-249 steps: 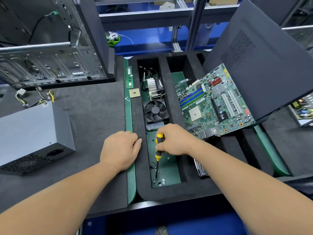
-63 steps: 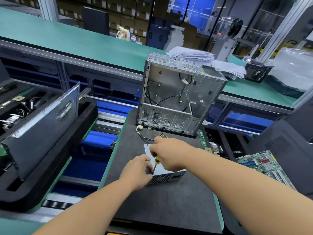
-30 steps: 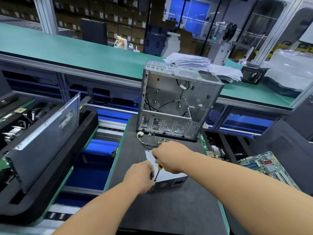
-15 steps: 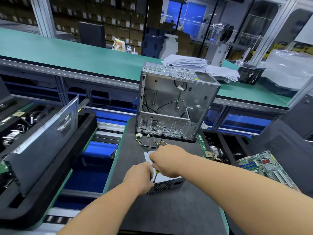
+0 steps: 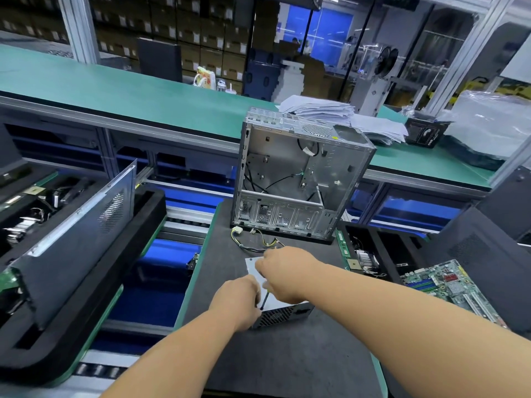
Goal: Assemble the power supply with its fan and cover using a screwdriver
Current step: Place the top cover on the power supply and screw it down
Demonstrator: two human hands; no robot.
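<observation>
Since a second ago your hands have barely shifted: your right hand (image 5: 283, 278) still grips the screwdriver (image 5: 265, 300), tip down at the near left corner of the power supply (image 5: 275, 307). Your left hand (image 5: 237, 301) braces that corner, though its grip is hidden. The supply lies mid-bench before the open computer case (image 5: 298, 179); likely you're still driving a cover screw.

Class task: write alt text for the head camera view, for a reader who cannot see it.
A person's right hand grips a screwdriver with its tip down on the grey power supply, and the left hand rests on the unit's near left corner. Behind stands an open, empty computer case on the dark mat.
</observation>
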